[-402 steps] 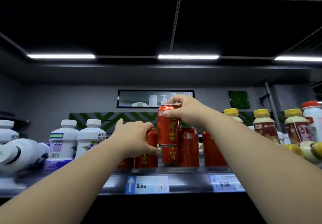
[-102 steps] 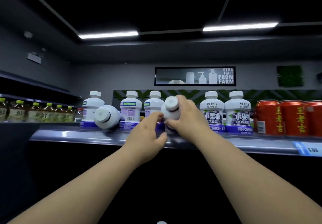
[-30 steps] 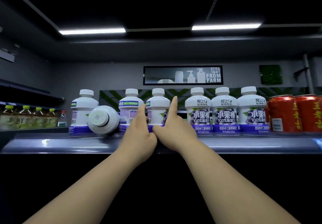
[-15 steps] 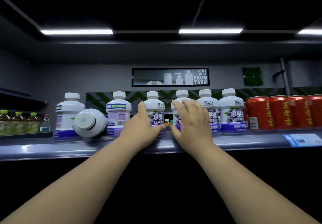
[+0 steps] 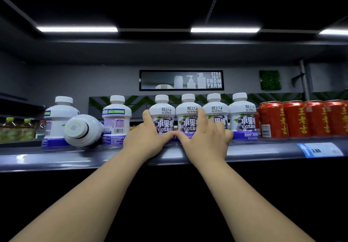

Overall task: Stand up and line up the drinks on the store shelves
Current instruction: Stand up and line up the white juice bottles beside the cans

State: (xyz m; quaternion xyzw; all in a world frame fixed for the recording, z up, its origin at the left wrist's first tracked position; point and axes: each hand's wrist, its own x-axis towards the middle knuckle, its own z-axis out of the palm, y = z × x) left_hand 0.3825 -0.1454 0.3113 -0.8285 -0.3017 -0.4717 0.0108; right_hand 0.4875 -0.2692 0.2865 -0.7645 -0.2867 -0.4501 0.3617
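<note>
You are partway through: four grape bottles (image 5: 242, 118) are standing label-forward on the shelf (image 5: 56, 160) beside the red cans (image 5: 301, 119), while a tipped bottle (image 5: 82, 130) is lying further left. Your left grip (image 5: 148, 141) and right grip (image 5: 206, 141) are pressing the row with fingers apart, clamping nothing. The gap from half a second ago is closing.

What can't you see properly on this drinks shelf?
All in the head view:
1. The front labels of some white bottles: partly covered by the left hand and right hand.
2. The fallen bottle: label hidden, its end faces the camera.
3. The last red can: cut off by the right edge.
4. The green-capped bottles far left: blurred, cut by the left edge.
5. The price tag: small print too small.
</note>
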